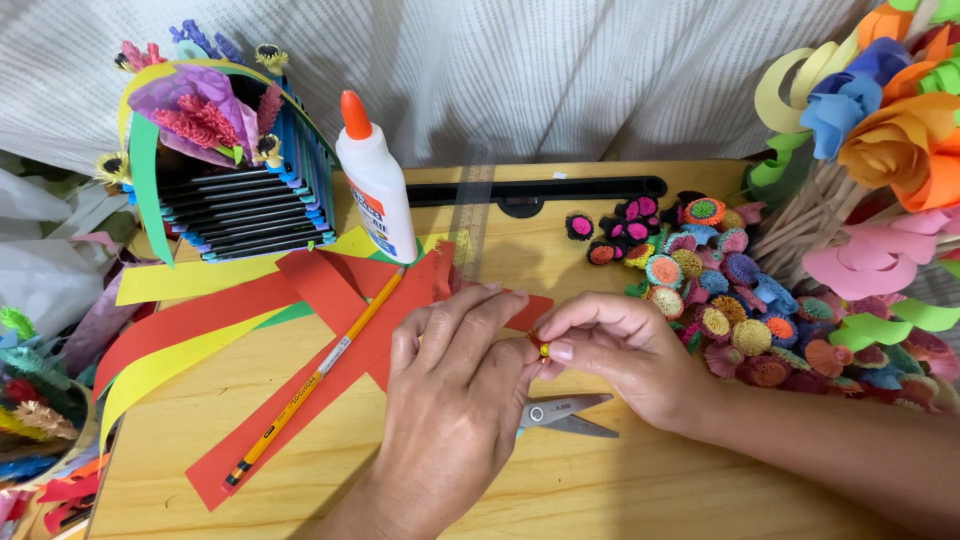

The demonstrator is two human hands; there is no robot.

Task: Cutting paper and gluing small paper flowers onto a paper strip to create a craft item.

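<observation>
My left hand [455, 385] and my right hand [620, 350] meet over the middle of the wooden table [640, 490]. Between their fingertips sits a small rolled paper piece [541, 347], red with a yellow centre. Both hands pinch it. A red paper strip [527, 308] runs behind the fingers; I cannot tell if it joins the roll. Small scissors [565, 412] lie shut on the table just below the hands, partly hidden by my left hand.
Red [300, 400], yellow [180, 360] and green paper strips lie at left with a yellow pencil [315, 380] across them. A white glue bottle [375, 180] and a clear ruler [472, 215] are behind. Several small paper flower rolls [720, 300] pile at right, paper flowers [890, 140] beyond, a woven paper basket [235, 190] at back left.
</observation>
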